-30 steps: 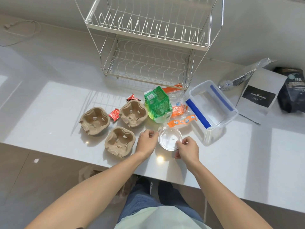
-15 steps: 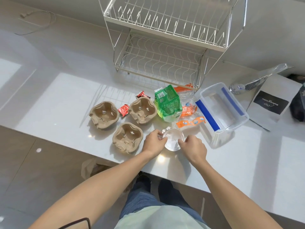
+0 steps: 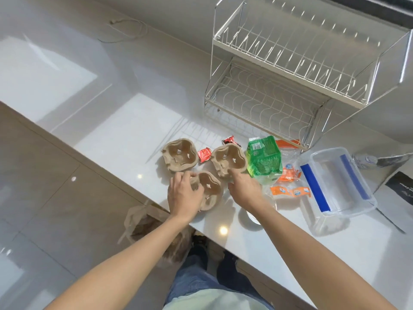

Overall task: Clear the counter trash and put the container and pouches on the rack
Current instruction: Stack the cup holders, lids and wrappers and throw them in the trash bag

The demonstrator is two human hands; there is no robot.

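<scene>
Three brown pulp cup holders lie on the white counter (image 3: pixel 125 139). My left hand (image 3: pixel 184 194) grips the near cup holder (image 3: pixel 211 191) by its left rim. My right hand (image 3: pixel 244 190) rests at the front edge of the middle cup holder (image 3: pixel 229 162); its grip is hidden. The far-left cup holder (image 3: pixel 180 157) lies untouched. A clear round lid (image 3: pixel 253 217) lies under my right forearm. A green wrapper (image 3: pixel 264 161), red sachets (image 3: pixel 204 154) and orange packets (image 3: pixel 290 192) lie beside them. The clear container (image 3: pixel 335 182) with blue clips stands at the right.
A white two-tier wire rack (image 3: pixel 288 70) stands at the back. A white pouch with a black label (image 3: pixel 400 191) and a silver pouch (image 3: pixel 388 158) lie at the far right. A brown paper bag (image 3: pixel 145 224) stands on the floor below the counter edge. A cord (image 3: pixel 125 30) lies far left.
Both hands left the clear lid and moved left onto the cup holders. The lid stays on the counter. The view swung left and down.
</scene>
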